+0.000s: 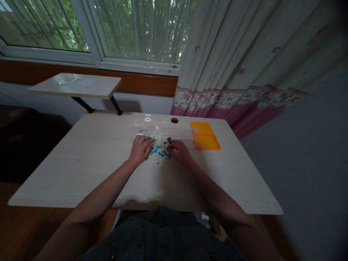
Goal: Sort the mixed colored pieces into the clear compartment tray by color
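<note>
A loose heap of small blue, green and yellow pieces (160, 152) lies near the middle of the pale wooden table (89, 163). My left hand (140, 149) rests palm down at the heap's left edge, fingers curled over some pieces. My right hand (178, 150) sits at the heap's right edge with fingertips pinched together on a piece too small to name. Just behind the hands stands a clear plastic compartment box (159, 133); green pieces show in its left cell and dark ones (169, 140) in its right cell.
An orange plastic lid or tray (204, 136) lies to the right of the clear box. A cable hole (174, 120) is at the table's back edge. A small raised shelf (77, 85) stands at the back left, under a window; a curtain hangs at right.
</note>
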`<state>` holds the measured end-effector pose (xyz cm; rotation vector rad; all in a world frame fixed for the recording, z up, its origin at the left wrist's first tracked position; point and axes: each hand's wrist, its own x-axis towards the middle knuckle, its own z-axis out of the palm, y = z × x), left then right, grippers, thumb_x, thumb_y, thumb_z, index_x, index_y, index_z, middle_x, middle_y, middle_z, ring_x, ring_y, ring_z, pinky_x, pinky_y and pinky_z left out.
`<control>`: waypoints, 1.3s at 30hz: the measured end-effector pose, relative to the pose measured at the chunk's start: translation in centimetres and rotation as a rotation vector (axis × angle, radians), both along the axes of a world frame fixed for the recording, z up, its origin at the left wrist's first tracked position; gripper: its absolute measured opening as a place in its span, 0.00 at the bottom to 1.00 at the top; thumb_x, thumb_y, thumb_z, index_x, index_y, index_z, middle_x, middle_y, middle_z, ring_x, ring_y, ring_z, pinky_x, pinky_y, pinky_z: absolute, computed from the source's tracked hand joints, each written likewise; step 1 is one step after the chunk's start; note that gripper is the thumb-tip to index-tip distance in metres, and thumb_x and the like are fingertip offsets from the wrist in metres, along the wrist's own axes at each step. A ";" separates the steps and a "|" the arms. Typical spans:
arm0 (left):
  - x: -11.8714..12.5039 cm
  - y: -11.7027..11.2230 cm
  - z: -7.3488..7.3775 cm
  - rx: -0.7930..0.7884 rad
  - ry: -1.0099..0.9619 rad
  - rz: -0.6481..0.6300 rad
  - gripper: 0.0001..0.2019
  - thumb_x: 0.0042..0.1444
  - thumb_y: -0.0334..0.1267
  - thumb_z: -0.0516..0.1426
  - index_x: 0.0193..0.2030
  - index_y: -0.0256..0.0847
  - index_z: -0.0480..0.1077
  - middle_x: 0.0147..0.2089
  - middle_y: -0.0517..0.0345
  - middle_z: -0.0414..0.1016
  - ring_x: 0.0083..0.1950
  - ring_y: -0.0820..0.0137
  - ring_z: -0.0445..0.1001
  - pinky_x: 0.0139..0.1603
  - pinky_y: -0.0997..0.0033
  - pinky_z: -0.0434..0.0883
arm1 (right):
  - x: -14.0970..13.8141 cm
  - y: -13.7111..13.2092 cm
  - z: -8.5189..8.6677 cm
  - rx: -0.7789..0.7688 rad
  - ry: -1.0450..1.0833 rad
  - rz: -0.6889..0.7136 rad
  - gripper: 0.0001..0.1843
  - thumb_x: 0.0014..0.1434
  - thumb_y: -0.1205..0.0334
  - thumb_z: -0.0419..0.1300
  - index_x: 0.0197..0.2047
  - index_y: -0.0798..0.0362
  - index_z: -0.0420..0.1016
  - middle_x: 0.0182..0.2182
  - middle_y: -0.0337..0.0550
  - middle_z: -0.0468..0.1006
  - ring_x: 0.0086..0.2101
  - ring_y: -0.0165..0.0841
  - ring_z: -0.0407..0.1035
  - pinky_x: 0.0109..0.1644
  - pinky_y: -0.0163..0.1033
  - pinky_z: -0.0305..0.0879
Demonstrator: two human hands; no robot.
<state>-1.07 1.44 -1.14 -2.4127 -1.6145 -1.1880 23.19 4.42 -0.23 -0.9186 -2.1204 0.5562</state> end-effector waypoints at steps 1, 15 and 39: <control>0.3 -0.2 0.2 -0.001 -0.011 -0.058 0.13 0.65 0.40 0.53 0.53 0.47 0.74 0.44 0.52 0.72 0.49 0.62 0.66 0.53 0.57 0.65 | -0.1 -0.1 0.2 -0.003 0.018 -0.005 0.03 0.59 0.63 0.63 0.35 0.52 0.77 0.31 0.42 0.74 0.37 0.34 0.68 0.44 0.40 0.65; 1.9 -0.7 0.6 -0.104 -0.185 -0.408 0.13 0.67 0.42 0.51 0.38 0.41 0.75 0.37 0.54 0.73 0.42 0.67 0.69 0.47 0.62 0.66 | -1.3 -1.6 0.3 0.270 0.027 0.062 0.05 0.61 0.59 0.62 0.38 0.48 0.79 0.34 0.44 0.74 0.38 0.34 0.68 0.45 0.41 0.66; -0.2 0.0 0.5 -0.031 -0.261 -0.079 0.10 0.63 0.46 0.56 0.37 0.43 0.70 0.37 0.57 0.74 0.44 0.65 0.69 0.50 0.61 0.66 | 0.1 -0.9 0.3 0.046 -0.441 0.506 0.06 0.55 0.59 0.69 0.37 0.46 0.83 0.32 0.41 0.76 0.38 0.33 0.68 0.48 0.39 0.61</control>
